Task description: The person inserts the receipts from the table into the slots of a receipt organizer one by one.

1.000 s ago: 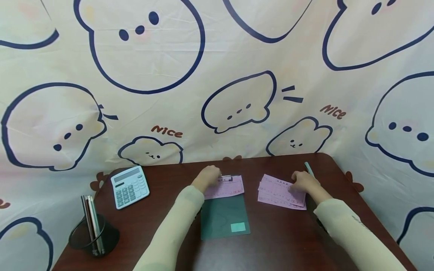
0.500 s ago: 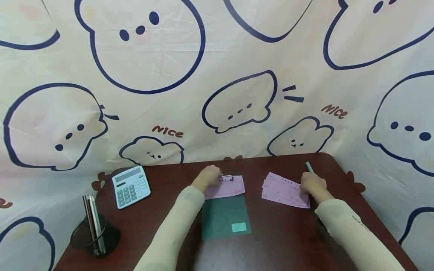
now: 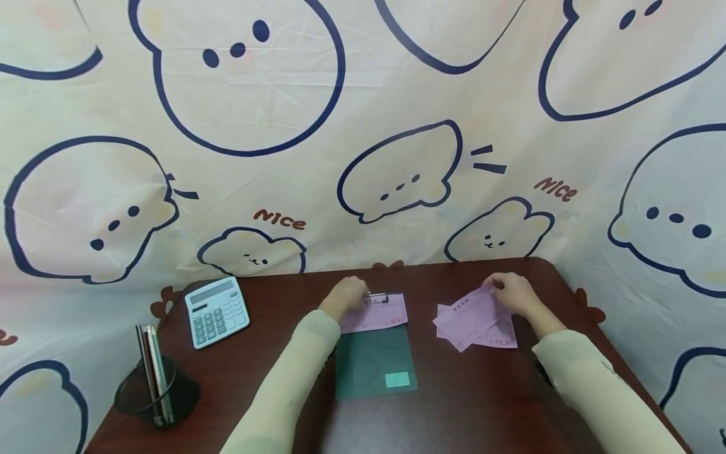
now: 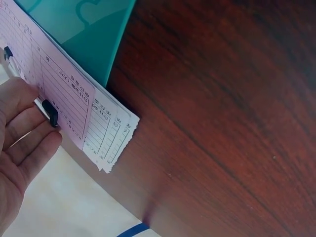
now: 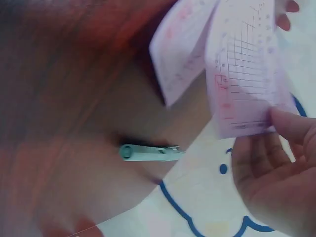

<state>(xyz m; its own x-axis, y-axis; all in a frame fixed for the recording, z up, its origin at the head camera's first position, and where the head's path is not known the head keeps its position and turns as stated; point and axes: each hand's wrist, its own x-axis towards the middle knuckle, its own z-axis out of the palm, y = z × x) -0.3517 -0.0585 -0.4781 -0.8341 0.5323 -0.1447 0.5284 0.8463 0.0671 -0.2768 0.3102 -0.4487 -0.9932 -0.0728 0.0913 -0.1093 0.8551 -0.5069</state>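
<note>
A dark green clipboard (image 3: 375, 362) lies mid-table with pink printed slips (image 3: 391, 313) at its clip end. My left hand (image 3: 347, 296) pinches the wire clip (image 4: 51, 112), which has black tips, at the top edge. Several slips fan out under the clip (image 4: 111, 133). To the right, my right hand (image 3: 510, 293) pinches the corner of a pink slip (image 5: 244, 79) between thumb and fingers, lifting it at a tilt. More pink slips (image 3: 499, 334) lie on the table under it.
A light blue calculator (image 3: 217, 313) lies at the back left. Nearer on the left stands a black mesh pen holder (image 3: 184, 391) with pencils (image 3: 153, 372). A slim light green tool (image 5: 150, 153) with a metal end lies near the table's far right edge, beside a patterned cloth (image 3: 397, 239).
My right hand has gone from the right end of the fanned slips to lifting one up by its corner, turning it askew over the others. The left hand stays at the clip.
</note>
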